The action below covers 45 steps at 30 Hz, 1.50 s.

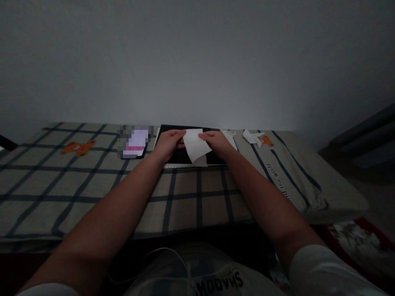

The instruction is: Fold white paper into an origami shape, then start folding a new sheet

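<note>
Both hands pinch 1 white paper by its top edge, the left hand at the left corner and the right hand at the right, fingers closed on the sheet. It hangs tilted just above a black board lying on the checked cloth. A phone sits left of it; paper scraps lie to the right. To handle it well, I judge the corners should be held level and the sheet taut, with the board beneath as a firm base.
</note>
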Each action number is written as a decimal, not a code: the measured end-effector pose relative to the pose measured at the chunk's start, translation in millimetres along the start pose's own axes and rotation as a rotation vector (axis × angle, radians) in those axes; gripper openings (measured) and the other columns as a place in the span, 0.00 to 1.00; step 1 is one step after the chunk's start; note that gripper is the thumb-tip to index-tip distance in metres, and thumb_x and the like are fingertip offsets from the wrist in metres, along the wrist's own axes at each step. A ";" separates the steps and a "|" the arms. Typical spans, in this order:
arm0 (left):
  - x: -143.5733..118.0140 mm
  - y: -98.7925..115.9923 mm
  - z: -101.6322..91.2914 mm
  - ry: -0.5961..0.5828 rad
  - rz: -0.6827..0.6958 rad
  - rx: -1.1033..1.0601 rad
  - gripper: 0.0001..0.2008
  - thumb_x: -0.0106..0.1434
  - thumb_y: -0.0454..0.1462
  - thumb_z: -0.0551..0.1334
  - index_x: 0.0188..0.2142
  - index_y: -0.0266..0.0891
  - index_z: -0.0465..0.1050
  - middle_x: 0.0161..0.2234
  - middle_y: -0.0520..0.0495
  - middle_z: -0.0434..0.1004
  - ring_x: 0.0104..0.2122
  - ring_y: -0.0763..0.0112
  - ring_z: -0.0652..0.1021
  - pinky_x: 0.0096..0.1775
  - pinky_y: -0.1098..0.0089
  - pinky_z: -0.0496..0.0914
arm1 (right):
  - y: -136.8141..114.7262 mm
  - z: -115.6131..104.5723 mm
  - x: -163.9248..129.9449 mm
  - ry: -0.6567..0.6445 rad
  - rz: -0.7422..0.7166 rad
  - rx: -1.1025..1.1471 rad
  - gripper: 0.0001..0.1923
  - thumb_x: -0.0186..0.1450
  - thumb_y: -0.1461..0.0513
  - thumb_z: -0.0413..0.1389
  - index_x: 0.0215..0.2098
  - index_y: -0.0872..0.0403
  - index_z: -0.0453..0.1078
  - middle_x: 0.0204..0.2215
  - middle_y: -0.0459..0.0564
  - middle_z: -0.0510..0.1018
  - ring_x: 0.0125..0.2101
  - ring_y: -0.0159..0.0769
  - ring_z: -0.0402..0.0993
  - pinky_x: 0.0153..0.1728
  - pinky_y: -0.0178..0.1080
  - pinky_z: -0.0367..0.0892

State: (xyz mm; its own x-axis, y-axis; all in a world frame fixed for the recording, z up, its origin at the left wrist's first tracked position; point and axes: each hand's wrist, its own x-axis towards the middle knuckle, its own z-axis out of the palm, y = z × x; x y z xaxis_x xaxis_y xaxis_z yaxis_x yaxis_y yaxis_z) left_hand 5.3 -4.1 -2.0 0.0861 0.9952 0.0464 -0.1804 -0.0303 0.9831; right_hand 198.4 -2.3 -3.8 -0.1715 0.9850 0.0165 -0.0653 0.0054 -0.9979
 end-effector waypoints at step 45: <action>0.3 -0.2 -0.2 -0.054 -0.149 0.052 0.07 0.61 0.38 0.67 0.31 0.35 0.78 0.30 0.44 0.80 0.30 0.74 0.78 0.38 0.70 0.75 | 1.6 -3.8 4.7 0.135 -0.040 -0.075 0.03 0.57 0.63 0.64 0.27 0.55 0.76 0.23 0.45 0.78 0.24 0.28 0.70 0.32 0.36 0.69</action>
State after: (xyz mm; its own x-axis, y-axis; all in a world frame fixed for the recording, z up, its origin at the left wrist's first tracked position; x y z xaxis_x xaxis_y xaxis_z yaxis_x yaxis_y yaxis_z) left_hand 5.1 -3.8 -2.2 0.1610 0.9826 -0.0927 -0.1105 0.1112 0.9876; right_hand 201.2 3.0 -5.6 -0.0363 0.9980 0.0525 0.0053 0.0527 -0.9986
